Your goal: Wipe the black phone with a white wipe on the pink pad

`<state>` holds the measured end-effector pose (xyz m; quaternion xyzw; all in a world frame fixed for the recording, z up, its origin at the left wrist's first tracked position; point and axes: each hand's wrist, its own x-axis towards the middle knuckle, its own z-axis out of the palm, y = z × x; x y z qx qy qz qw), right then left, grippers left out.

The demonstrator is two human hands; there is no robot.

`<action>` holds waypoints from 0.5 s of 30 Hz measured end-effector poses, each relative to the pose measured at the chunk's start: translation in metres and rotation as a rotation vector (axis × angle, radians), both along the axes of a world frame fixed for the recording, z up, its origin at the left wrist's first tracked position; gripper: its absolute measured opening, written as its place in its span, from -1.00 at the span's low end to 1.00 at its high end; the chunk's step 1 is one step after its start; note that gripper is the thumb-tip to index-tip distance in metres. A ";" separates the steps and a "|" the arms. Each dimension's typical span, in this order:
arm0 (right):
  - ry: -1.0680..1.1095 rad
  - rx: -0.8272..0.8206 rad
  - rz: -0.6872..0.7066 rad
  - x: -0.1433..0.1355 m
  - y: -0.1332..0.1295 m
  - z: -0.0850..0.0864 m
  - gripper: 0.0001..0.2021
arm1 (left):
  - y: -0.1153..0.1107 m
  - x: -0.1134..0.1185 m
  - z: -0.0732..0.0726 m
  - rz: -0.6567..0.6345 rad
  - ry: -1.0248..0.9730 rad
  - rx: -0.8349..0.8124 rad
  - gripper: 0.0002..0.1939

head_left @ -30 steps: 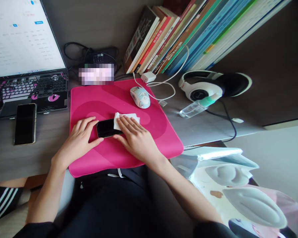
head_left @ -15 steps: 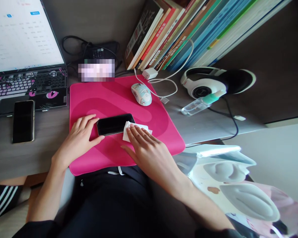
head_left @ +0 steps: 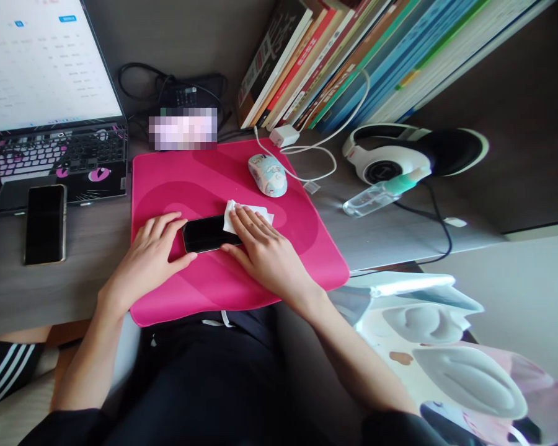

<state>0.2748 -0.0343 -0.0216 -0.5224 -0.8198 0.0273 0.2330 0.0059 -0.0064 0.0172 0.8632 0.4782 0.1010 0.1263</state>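
A black smartphone [head_left: 203, 235] lies face up on the pink desk mat [head_left: 186, 179]. At its left end, my left hand [head_left: 149, 255] steadies it, the index finger at the upper corner and the thumb at the lower one. My right hand [head_left: 273, 253] presses a folded white tissue [head_left: 229, 217] with flat fingers on the phone's right part, which is mostly hidden. The right thumb rests near the phone's lower edge. A patterned light-blue mouse [head_left: 268, 176] sits on the mat beyond my right hand.
On the left stand a laptop [head_left: 56, 164] and another phone [head_left: 45, 224]. A charger with a white cable [head_left: 284, 135] lies before a row of books [head_left: 316, 68]. White headphones [head_left: 381, 161] and a clear spray bottle [head_left: 372, 199] are at the right. Bags [head_left: 413, 310] hang below the desk edge.
My right hand has moved left and away from me with the tissue, from the phone's right end to its upper edge. My left hand stays at the phone's left end.
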 end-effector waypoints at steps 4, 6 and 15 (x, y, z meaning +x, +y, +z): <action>0.000 -0.009 0.010 0.001 0.003 -0.001 -0.31 | 0.000 0.000 0.000 -0.001 -0.009 0.003 -0.37; -0.006 -0.009 0.020 0.000 0.003 -0.001 -0.28 | 0.000 0.000 0.000 0.002 -0.009 0.001 -0.37; -0.033 -0.038 0.101 -0.031 0.001 0.007 -0.19 | 0.001 -0.002 -0.002 -0.003 -0.020 0.002 -0.35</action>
